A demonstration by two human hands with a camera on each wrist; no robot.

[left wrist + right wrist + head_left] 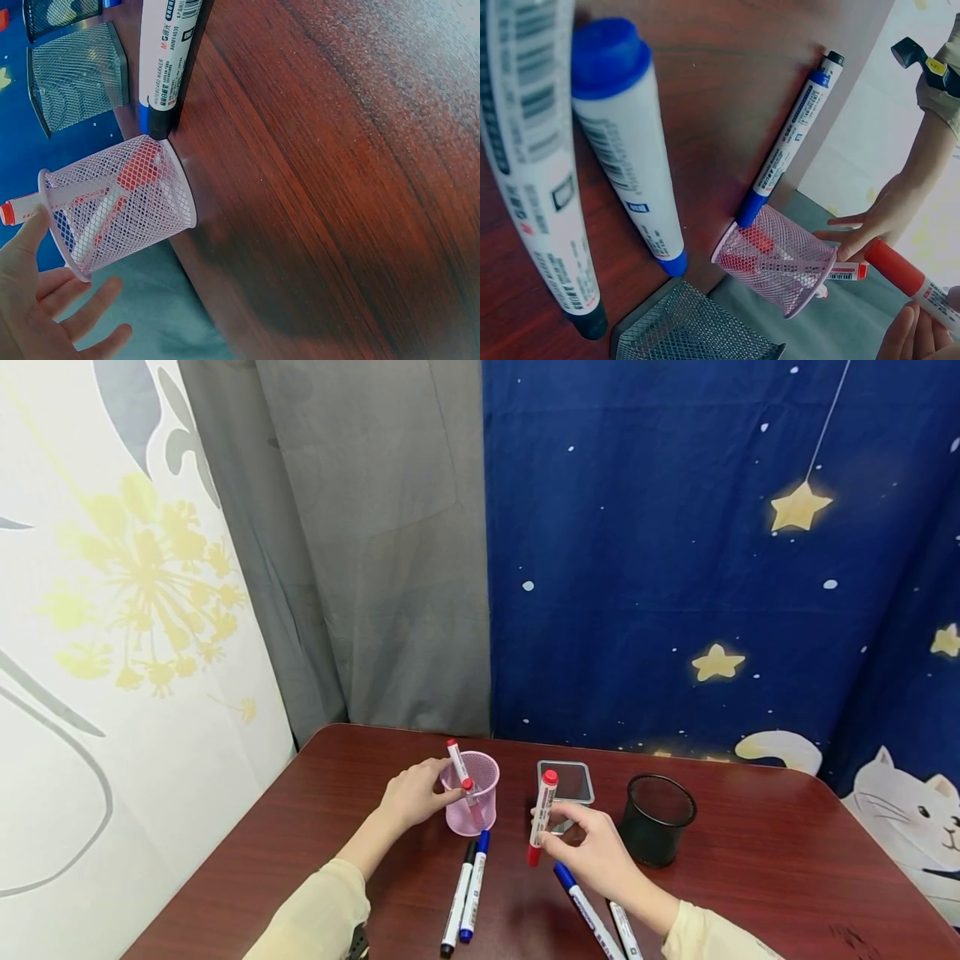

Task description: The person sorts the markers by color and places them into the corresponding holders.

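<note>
My left hand [415, 793] holds the rim of a pink mesh pen cup [120, 206], thumb on one side and fingers spread on the other. Two red markers [457, 760] lean inside that cup, their upper ends above its rim. To the right, my right hand [592, 847] grips another red marker [543, 814] by its barrel, raised above the table and nearly upright. In the right wrist view, this marker's red cap [894, 268] appears close to the cup's mouth; the head view shows the two apart.
A black marker [458, 902] and a blue marker [475, 889] lie side by side before the pink cup. Another blue marker [588, 914] and a white-barrelled marker [624, 931] lie below my right hand. Behind stand a square mesh holder [566, 781] and a round black mesh cup [656, 827].
</note>
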